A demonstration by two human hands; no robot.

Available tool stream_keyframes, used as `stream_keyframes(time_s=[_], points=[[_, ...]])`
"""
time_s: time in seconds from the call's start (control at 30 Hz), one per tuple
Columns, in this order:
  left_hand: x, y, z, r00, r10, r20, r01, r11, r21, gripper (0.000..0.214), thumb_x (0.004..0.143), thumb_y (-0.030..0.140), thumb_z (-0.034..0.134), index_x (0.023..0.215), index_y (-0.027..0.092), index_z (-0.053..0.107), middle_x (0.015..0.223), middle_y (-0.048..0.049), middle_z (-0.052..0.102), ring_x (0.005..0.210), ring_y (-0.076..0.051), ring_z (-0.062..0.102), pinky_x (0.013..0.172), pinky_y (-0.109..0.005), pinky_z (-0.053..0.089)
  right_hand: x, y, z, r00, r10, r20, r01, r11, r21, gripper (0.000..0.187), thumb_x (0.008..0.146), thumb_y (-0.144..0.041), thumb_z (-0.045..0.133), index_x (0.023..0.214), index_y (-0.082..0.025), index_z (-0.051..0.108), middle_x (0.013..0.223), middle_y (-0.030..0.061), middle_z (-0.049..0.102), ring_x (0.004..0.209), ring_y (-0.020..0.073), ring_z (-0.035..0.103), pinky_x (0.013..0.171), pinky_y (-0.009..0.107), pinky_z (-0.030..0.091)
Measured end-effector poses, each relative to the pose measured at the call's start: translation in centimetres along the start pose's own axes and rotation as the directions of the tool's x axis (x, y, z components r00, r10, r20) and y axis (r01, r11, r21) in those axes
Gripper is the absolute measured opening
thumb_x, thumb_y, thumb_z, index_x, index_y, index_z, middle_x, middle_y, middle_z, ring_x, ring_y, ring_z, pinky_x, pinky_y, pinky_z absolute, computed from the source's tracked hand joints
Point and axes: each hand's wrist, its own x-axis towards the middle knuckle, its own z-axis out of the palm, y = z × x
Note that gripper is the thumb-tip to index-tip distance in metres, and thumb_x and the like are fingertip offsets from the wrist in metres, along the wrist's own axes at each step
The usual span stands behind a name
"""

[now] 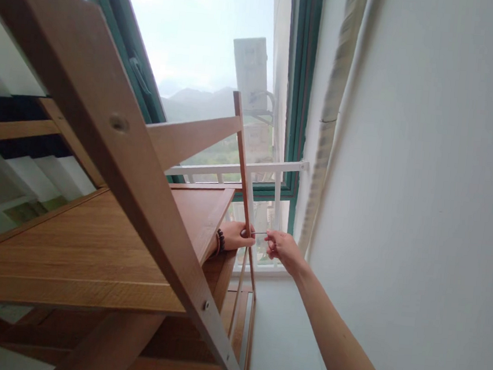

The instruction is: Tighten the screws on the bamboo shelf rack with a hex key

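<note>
A wooden shelf unit (93, 234) fills the left side, tilted in my view. My left hand (236, 235), with a dark beaded bracelet (221, 241) at its wrist, reaches through between the boards. Its fingers close around the narrow far post (243, 167). To the right of that post, my right hand (283, 248) pinches a thin metal hex key (260, 233). The key runs level from my fingertips to the post, beside the left fingers. Where its tip meets the wood is too small to make out.
A near post (143, 175) with bolt holes slants across the front. Behind stand a green-framed window (300, 85) and a white railing (274, 167). A wrapped pipe (328, 123) runs down the white wall (425, 185) at right.
</note>
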Motion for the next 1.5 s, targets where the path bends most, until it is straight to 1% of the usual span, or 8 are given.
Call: stream_keyframes(time_s=[0.17,0.3,0.57,0.73,0.87,1.1,1.33,1.5], points=[[-0.1,0.1,-0.1,1.000,-0.001,0.003,0.001,1.000,0.016,0.034,0.068,0.045,0.048,0.088,0.022,0.063,0.070,0.0006,0.061,0.065,-0.015,0.055,0.058,-0.024,0.038,-0.9,-0.5,0.0,0.998,-0.045,0.050,0.041,0.997,0.070,0.030,0.068,-0.038,0.067,0.087,-0.016,0.059,0.067,0.0023,0.065,0.069,0.0165,0.066,0.045,0.019,0.044],[-0.1,0.1,-0.2,1.000,0.006,0.000,-0.006,0.999,0.031,0.034,0.070,0.046,0.047,0.089,0.023,0.063,0.071,0.0010,0.061,0.066,-0.015,0.055,0.058,-0.024,0.038,-1.7,-0.3,-0.5,0.985,-0.084,0.148,0.067,0.991,0.117,0.039,0.065,-0.038,0.070,0.097,-0.016,0.062,0.097,0.0099,0.068,0.097,0.0228,0.062,0.062,0.025,0.051],[0.2,0.0,0.2,1.000,-0.011,-0.015,0.013,0.990,0.138,0.033,0.070,0.046,0.044,0.082,0.021,0.064,0.065,-0.0019,0.061,0.065,-0.019,0.057,0.056,-0.025,0.036,-0.8,0.0,0.1,0.991,-0.133,-0.004,0.133,0.991,0.013,0.034,0.066,-0.044,0.068,0.079,-0.013,0.063,0.067,0.0063,0.068,0.060,0.0186,0.066,0.043,0.022,0.046],[0.2,0.0,0.4,0.999,-0.028,-0.028,0.033,0.974,0.222,0.036,0.070,0.048,0.041,0.069,0.018,0.062,0.062,-0.0064,0.060,0.065,-0.022,0.058,0.052,-0.027,0.034,0.7,-0.2,1.0,0.996,-0.053,-0.075,0.054,0.998,0.011,0.036,0.071,-0.048,0.062,0.062,-0.013,0.057,0.039,-0.0032,0.049,0.034,0.0098,0.052,0.030,0.018,0.032],[0.1,0.2,0.3,0.998,-0.049,-0.031,0.055,0.966,0.251,0.038,0.071,0.048,0.040,0.064,0.017,0.060,0.062,-0.0079,0.061,0.062,-0.022,0.058,0.052,-0.027,0.034,0.9,-0.4,1.1,0.998,-0.018,-0.058,0.022,0.998,0.061,0.032,0.070,-0.047,0.063,0.071,-0.016,0.055,0.044,-0.0052,0.048,0.039,0.0099,0.055,0.034,0.018,0.037],[-0.2,1.0,-0.2,0.998,-0.068,-0.020,0.071,0.965,0.252,0.037,0.071,0.047,0.040,0.066,0.018,0.062,0.063,-0.0076,0.062,0.066,-0.022,0.059,0.055,-0.027,0.036,-0.9,0.2,0.4,0.992,-0.125,-0.024,0.126,0.991,0.053,0.042,0.066,-0.048,0.066,0.092,-0.016,0.059,0.076,0.0056,0.067,0.083,0.0208,0.065,0.057,0.026,0.051],[0.1,0.4,0.2,0.997,-0.073,-0.029,0.078,0.963,0.258,0.038,0.071,0.049,0.040,0.064,0.018,0.062,0.061,-0.0077,0.060,0.066,-0.024,0.059,0.051,-0.027,0.033,-0.4,0.3,0.4,0.994,-0.082,-0.075,0.078,0.996,-0.053,0.033,0.071,-0.046,0.061,0.059,-0.017,0.050,0.039,-0.0058,0.045,0.037,0.0090,0.051,0.033,0.018,0.030],[0.2,0.3,0.2,0.998,-0.068,-0.015,0.069,0.956,0.284,0.040,0.072,0.050,0.038,0.064,0.018,0.062,0.061,-0.0076,0.061,0.065,-0.022,0.059,0.051,-0.026,0.034,-0.1,-0.5,0.2,0.999,0.043,0.008,-0.043,0.999,-0.033,0.029,0.070,-0.041,0.061,0.057,-0.016,0.052,0.036,-0.0092,0.034,0.031,0.0066,0.041,0.031,0.017,0.023]])
